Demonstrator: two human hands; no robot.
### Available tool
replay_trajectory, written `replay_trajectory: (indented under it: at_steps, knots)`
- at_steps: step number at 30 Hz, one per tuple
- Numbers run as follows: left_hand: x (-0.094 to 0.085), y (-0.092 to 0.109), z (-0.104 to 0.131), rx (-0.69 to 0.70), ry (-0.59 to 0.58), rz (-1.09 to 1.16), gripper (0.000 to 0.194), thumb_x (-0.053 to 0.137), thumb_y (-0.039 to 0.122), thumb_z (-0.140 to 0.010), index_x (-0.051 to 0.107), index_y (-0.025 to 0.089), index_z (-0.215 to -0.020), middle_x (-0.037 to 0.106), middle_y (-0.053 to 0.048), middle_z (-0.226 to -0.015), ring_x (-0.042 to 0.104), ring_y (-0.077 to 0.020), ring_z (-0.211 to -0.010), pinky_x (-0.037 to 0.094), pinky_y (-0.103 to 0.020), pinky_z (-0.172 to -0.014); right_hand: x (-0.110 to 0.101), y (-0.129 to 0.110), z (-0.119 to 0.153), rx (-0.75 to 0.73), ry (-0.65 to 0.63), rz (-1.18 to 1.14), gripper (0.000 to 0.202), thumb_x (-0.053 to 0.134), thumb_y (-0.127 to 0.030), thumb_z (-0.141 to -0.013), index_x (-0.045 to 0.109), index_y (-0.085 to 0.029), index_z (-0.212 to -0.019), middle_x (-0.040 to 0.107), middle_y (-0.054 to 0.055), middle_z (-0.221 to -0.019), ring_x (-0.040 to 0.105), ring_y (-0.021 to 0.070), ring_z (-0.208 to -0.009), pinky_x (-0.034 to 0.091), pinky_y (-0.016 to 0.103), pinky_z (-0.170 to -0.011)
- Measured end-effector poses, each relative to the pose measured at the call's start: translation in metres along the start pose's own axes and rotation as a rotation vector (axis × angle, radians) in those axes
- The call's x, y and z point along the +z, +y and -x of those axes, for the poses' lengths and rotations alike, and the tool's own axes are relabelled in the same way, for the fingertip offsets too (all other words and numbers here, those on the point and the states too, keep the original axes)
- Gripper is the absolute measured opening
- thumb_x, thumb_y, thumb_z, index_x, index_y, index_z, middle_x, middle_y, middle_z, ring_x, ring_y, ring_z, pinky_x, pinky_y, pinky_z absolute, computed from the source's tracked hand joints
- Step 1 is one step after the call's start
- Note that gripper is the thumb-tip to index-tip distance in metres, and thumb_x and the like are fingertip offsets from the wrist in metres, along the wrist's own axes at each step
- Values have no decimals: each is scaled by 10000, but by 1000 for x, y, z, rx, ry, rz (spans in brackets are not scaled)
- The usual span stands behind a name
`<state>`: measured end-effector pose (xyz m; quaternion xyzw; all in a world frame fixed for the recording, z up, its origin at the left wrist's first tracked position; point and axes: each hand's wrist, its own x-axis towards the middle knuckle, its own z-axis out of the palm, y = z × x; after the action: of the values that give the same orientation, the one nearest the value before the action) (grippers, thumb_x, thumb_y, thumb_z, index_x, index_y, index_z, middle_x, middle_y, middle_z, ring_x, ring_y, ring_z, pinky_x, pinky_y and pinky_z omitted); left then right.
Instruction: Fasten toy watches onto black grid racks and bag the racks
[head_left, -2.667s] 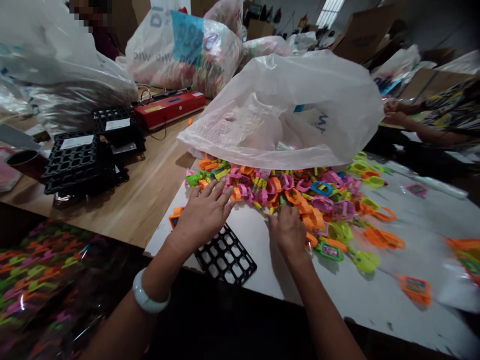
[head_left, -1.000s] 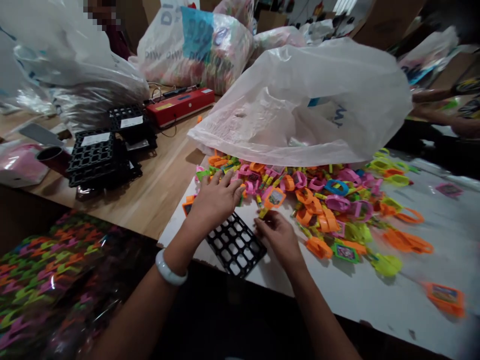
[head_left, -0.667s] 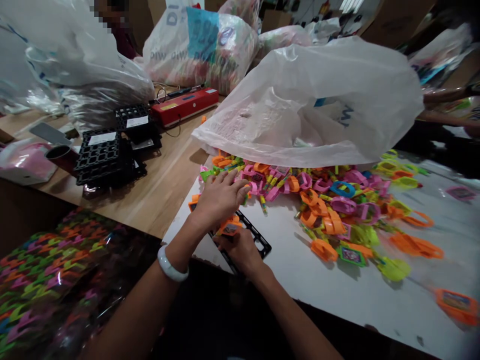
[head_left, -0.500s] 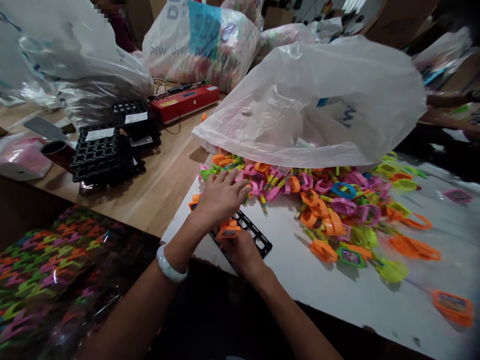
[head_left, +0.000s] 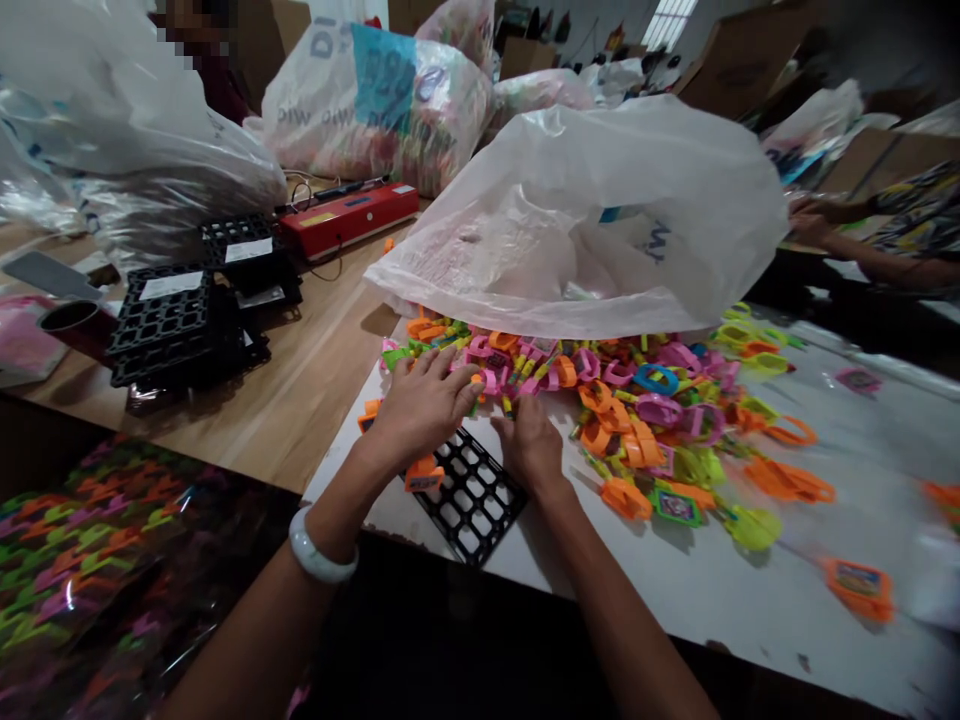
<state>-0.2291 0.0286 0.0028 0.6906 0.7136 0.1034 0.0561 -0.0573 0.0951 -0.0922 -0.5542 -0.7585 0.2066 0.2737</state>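
A black grid tray lies on the white board with an orange watch-shaped piece standing on its left side. My left hand, a pale bangle on its wrist, is spread over the tray's far left end and the near edge of a pile of colourful toy pieces. Another orange piece shows beside it at the left. To the right of the tray, my right hand has its fingers bent around the end of a yellow-green piece at the pile's edge.
A large white plastic bag lies behind the pile. At the left are stacked black trays, a red device and a dark tube. A bag of colourful pieces sits below the table edge. A person's arms show at right.
My right hand has moved from the orange piece on the tray to the pile's edge, exposing more of the tray. The view has shifted, and my left hand remains at the pile.
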Motion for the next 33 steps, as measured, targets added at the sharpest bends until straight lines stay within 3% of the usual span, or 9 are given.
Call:
replay_trajectory:
  at_steps: [2,5,7,9,13,16,24,29,33]
  knots:
    - [-4,3,5,-31,-36,14,555,220,503,-1042,412,262,-1504,334,-110,-1620,250,-302,-1516,229,-575,-1195,0,11,-8,48,-48,-29,164,621,-296,-788,562,-199,-906,633,54,-873,587,217,-811,445,323,-720]
    - [-6,8,18,-28,-25,-12,639,176,564,-1023,344,227,-1539,295,-124,-1634,166,-314,-1538,121,-621,-1216,-3,15,-3,163,-180,-322,286,620,-431,-784,564,-207,-952,601,0,-747,576,190,-678,452,306,-642]
    - [-5,10,26,-26,-10,-35,678,170,594,-1010,318,213,-1551,298,-131,-1631,157,-326,-1538,126,-631,-1213,-6,12,9,221,-286,-528,362,609,-498,-786,555,-208,-997,591,-15,-736,573,177,-623,469,305,-610]
    - [-2,10,29,-36,-6,-52,673,180,585,-1013,294,213,-1561,282,-132,-1637,162,-328,-1537,154,-619,-1212,-8,4,25,196,-344,-629,350,622,-504,-777,563,-214,-964,604,-7,-771,592,181,-666,498,315,-649]
    - [4,5,28,-41,-19,-55,628,187,538,-1031,283,223,-1565,261,-120,-1643,163,-301,-1540,164,-567,-1228,-2,-19,51,64,-321,-633,287,693,-458,-727,638,-216,-871,675,33,-892,610,216,-857,502,343,-810]
    - [5,1,26,-48,-12,-37,609,173,524,-1038,291,240,-1563,266,-104,-1643,169,-280,-1540,186,-524,-1232,10,-34,58,23,-379,-688,276,672,-465,-752,658,-217,-873,701,21,-856,610,202,-785,499,318,-757]
    - [2,0,29,-60,-22,8,595,159,489,-1048,350,215,-1540,269,-90,-1639,178,-259,-1538,182,-488,-1243,25,-39,64,-37,-341,-586,202,650,-420,-783,647,-217,-791,679,10,-714,566,182,-642,454,282,-618]
    - [2,-2,28,-54,-18,3,608,150,502,-1045,311,214,-1556,269,-104,-1636,172,-267,-1539,195,-502,-1239,34,-36,64,-298,-270,-370,62,588,-249,-803,640,-216,-796,694,67,-816,601,225,-773,473,320,-718]
    - [0,1,27,-32,-44,-23,649,177,557,-1027,294,209,-1562,251,-133,-1638,161,-295,-1538,193,-522,-1233,49,-41,68,-404,-215,-203,141,551,-131,-798,664,-196,-850,699,101,-849,607,249,-820,478,350,-763]
